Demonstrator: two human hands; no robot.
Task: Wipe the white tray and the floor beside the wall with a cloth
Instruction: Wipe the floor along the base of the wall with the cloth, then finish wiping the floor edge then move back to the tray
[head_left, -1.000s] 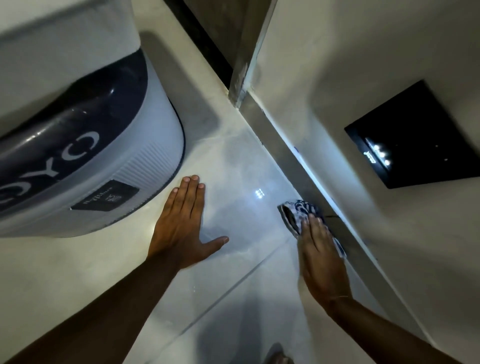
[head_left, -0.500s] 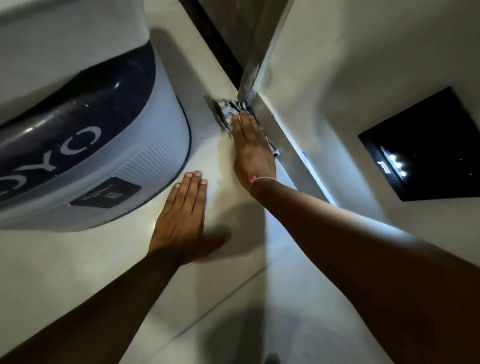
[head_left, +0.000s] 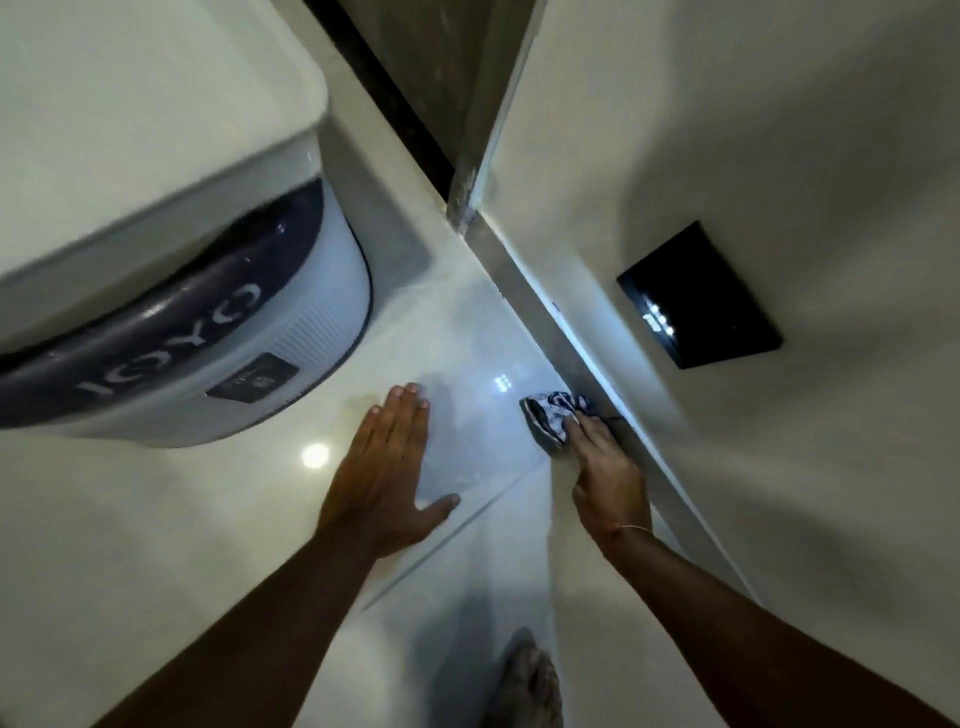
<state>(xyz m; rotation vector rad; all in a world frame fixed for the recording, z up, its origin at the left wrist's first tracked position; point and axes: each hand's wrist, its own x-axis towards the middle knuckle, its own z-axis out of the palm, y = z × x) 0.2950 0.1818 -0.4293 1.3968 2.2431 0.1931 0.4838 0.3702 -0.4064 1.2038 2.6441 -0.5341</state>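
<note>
My right hand (head_left: 605, 467) presses a crumpled blue-and-white cloth (head_left: 550, 415) flat onto the glossy pale floor (head_left: 208, 519), right against the grey skirting (head_left: 571, 353) at the foot of the wall (head_left: 727, 156). The cloth sticks out ahead of my fingertips. Flat on the floor to the left lies my left hand (head_left: 387, 478), fingers together and thumb out, holding nothing. A white tray is not something I can make out for certain.
A white and dark-blue rounded appliance (head_left: 208, 332) stands on the floor at the left, close to my left hand. A black panel with small lights (head_left: 696, 296) is set in the wall. A doorway corner (head_left: 462, 208) lies ahead. My bare foot (head_left: 524, 680) is at the bottom.
My right hand has dragged the cloth back along the skirting from the doorway corner toward me. My left hand has stayed planted on the floor.
</note>
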